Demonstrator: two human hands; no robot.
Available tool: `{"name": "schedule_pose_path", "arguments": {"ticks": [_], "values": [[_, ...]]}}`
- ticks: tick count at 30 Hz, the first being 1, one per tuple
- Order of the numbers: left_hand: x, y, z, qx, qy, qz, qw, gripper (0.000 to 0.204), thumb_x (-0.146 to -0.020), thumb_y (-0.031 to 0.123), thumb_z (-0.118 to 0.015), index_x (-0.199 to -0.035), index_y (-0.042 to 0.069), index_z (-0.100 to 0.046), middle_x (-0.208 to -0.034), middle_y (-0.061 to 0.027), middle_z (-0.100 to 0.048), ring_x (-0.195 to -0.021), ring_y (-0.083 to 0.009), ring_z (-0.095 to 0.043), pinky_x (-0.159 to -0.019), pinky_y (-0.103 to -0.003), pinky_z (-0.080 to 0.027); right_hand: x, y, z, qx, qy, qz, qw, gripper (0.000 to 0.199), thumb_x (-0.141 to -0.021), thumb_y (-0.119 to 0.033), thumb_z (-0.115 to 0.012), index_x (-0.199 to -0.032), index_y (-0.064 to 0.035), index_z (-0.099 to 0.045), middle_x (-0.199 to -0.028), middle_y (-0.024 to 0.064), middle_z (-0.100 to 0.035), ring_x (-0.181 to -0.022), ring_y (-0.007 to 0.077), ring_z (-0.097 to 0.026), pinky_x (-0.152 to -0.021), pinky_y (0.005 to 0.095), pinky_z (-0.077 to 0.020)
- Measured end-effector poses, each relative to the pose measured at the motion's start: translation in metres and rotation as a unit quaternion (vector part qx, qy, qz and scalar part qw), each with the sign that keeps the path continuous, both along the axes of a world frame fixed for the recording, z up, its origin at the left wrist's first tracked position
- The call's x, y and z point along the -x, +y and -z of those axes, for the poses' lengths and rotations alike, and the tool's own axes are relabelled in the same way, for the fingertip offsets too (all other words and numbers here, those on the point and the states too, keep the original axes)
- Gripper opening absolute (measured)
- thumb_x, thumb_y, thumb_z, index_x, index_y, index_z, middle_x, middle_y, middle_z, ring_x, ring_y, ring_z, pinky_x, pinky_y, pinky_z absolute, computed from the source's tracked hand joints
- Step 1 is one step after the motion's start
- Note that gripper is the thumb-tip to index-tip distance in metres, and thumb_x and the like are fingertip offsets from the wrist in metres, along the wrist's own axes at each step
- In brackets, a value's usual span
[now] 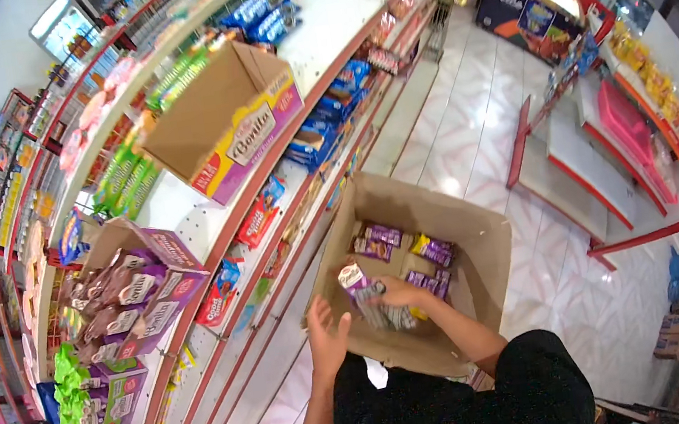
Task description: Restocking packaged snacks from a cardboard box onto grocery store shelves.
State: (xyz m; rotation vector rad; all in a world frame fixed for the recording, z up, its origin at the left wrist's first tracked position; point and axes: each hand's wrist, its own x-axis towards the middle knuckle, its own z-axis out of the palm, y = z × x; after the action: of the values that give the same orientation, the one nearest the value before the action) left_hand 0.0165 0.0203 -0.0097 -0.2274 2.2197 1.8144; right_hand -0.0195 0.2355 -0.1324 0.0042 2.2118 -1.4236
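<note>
The right hand (pixel 401 291) is dipping over the near side of the open carton (pixel 484 266), its fingers closing around a purple-and-white pack (pixel 352 277); blur is hiding exactly where the fingertips are pressing. The left hand (pixel 328 333) is hovering by the carton's near left edge, thumb and fingers spreading apart and holding nothing; whether it is touching the cardboard, I cannot tell. More purple packs (pixel 378 241) are lying on the carton's floor, and a purple-and-yellow box (pixel 250 151) is standing open on the shelf (pixel 323 21) to the left. The held pack is looking light and smooth-skinned, probably a little slippery, with contents that could be crushing under a hard squeeze. Its long sides are offering the safest hold, thumb opposing fingers, with light, even pressure across the middle rather than pinching at one corner.
</note>
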Motion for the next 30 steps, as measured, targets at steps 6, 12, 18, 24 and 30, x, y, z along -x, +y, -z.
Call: {"name": "schedule_pose_path", "arguments": {"ticks": [6, 12, 18, 24, 30], "values": [[-0.003, 0.040, 0.003, -0.268, -0.077, -0.009, 0.960, 0.043, -0.097, 0.014, -0.063, -0.135, -0.001, -0.051, -0.127, -0.0111, -0.060, -0.116, -0.0177, -0.056, -0.099, -0.031, -0.043, -0.048, 0.015, -0.151, 0.074, 0.030, -0.040, 0.996, 0.064, -0.084, -0.041, -0.076, -0.130, -0.0006, -0.057, -0.129, 0.0180, -0.060, -0.120, 0.0240, -0.054, -0.105, 0.0339, -0.0404], [0.000, 0.029, -0.014, -0.423, -0.064, -0.110, 0.897, 0.033, -0.101, 0.023, -0.056, -0.126, 0.001, -0.054, -0.115, -0.0142, -0.066, -0.096, -0.0259, -0.069, -0.080, -0.038, -0.058, -0.075, 0.024, -0.218, -0.050, 0.064, 0.036, 0.996, 0.060, -0.084, -0.039, -0.077, -0.123, 0.0037, -0.061, -0.114, 0.0171, -0.068, -0.106, 0.0230, -0.063, -0.095, 0.0350, -0.0478], [0.002, 0.014, -0.042, -0.399, -0.092, -0.064, 0.910, 0.033, -0.103, 0.025, -0.053, -0.127, 0.003, -0.053, -0.112, -0.0112, -0.067, -0.099, -0.0239, -0.067, -0.083, -0.038, -0.057, -0.078, -0.017, -0.244, 0.013, 0.290, 0.308, 0.906, 0.027, -0.089, -0.017, -0.066, -0.110, 0.0005, -0.066, -0.094, 0.0156, -0.071, -0.082, 0.0263, -0.068, -0.078, 0.0373, -0.0521], [0.001, -0.003, -0.080, -0.499, -0.118, -0.035, 0.858, 0.047, -0.105, 0.045, -0.040, -0.135, 0.010, -0.051, -0.122, -0.0084, -0.063, -0.110, -0.0199, -0.061, -0.094, -0.036, -0.050, -0.088, -0.083, -0.237, -0.133, 0.509, 0.038, 0.850, 0.059, -0.087, -0.026, -0.069, -0.140, -0.0071, -0.052, -0.145, 0.0193, -0.047, -0.117, 0.0365, -0.054, -0.098, 0.0439, -0.0451], [-0.016, -0.017, -0.113, -0.476, -0.070, -0.039, 0.876, 0.065, -0.102, 0.060, -0.030, -0.143, 0.011, -0.042, -0.137, -0.0102, -0.055, -0.123, -0.0251, -0.055, -0.103, -0.041, -0.046, -0.097, -0.088, -0.266, -0.248, 0.496, -0.042, 0.831, 0.060, -0.090, -0.037, -0.064, -0.142, -0.0096, -0.051, -0.152, 0.0131, -0.041, -0.130, 0.0384, -0.044, -0.105, 0.0465, -0.0392]]}}
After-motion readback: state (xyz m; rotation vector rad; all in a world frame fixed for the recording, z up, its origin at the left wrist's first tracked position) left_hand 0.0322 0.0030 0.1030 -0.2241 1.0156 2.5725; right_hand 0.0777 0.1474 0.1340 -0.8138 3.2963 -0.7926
